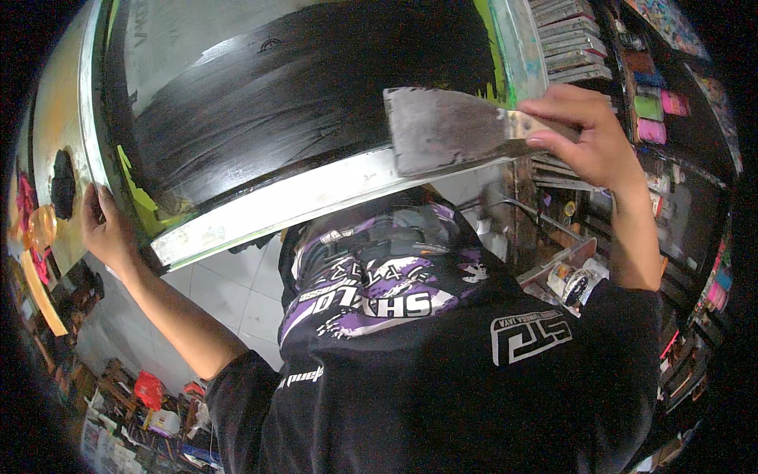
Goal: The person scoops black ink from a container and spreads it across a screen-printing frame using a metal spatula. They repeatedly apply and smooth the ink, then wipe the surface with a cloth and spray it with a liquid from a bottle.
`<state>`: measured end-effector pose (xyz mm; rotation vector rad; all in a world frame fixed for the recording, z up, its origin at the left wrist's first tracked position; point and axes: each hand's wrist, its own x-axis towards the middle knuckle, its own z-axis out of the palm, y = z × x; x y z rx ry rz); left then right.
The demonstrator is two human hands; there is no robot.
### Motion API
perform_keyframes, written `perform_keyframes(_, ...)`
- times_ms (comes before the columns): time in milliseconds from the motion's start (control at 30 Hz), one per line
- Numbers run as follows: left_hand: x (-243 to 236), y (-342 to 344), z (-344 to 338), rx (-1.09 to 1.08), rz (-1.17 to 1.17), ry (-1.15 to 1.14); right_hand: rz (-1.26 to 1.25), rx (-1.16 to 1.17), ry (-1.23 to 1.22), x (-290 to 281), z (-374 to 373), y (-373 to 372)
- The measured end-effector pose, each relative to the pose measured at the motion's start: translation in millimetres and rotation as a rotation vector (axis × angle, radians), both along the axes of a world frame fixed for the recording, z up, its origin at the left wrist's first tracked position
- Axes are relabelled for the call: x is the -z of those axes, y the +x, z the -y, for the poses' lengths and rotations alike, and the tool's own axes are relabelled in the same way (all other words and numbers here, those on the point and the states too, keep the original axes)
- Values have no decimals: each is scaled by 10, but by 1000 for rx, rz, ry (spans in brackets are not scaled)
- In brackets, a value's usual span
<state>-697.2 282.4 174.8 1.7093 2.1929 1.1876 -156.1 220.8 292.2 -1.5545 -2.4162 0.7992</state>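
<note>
— What is closest?
— A black shirt (426,395) with white and purple print, worn by the person, fills the lower middle; two bare forearms (183,317) reach upward, one on each side of it.

— And the hands?
— The right hand (588,134) pinches the handle of a wide-bladed scraper (446,130) between thumb and fingers; the left hand (112,237) is at the left bar of a pale frame (292,196), its fingers bent; whether they grip the bar I cannot tell.

— Where exactly is the scraper?
— Near the frame's lower right corner, its smeared grey blade pointing left; in this view it overlaps the near bar, though I cannot tell whether it touches.

— What lies inside the frame?
— A dark panel (316,103), streaked with glossy black; greyer at the upper left, bright green along its borders.

— And farther off?
— A pale tiled floor (257,304) below; a red bag (148,389) at lower left; pink and green bundles (651,130) on shelving at right.
</note>
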Motion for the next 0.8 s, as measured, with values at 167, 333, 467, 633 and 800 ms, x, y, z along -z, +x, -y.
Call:
perform_keyframes(167, 6, -40, -13, -1, -69, 0, -131, 90, 24, 81, -64, -307)
perform_keyframes(333, 20, -34, 0, 13, 5, 13, -249, 344, -33, -114, -91, 45)
perform_keyframes(467, -26, 50, -5, -14, -42, -20, -15, 349, -2, -282, -11, 288)
perform_keyframes(633, -34, 67, 20, -19, -22, -10, 115, 307, 171, -242, 35, 311)
perform_keyframes(800, -69, 102, 36, -74, -22, -79, 79, 248, 109, -111, 3, 220)
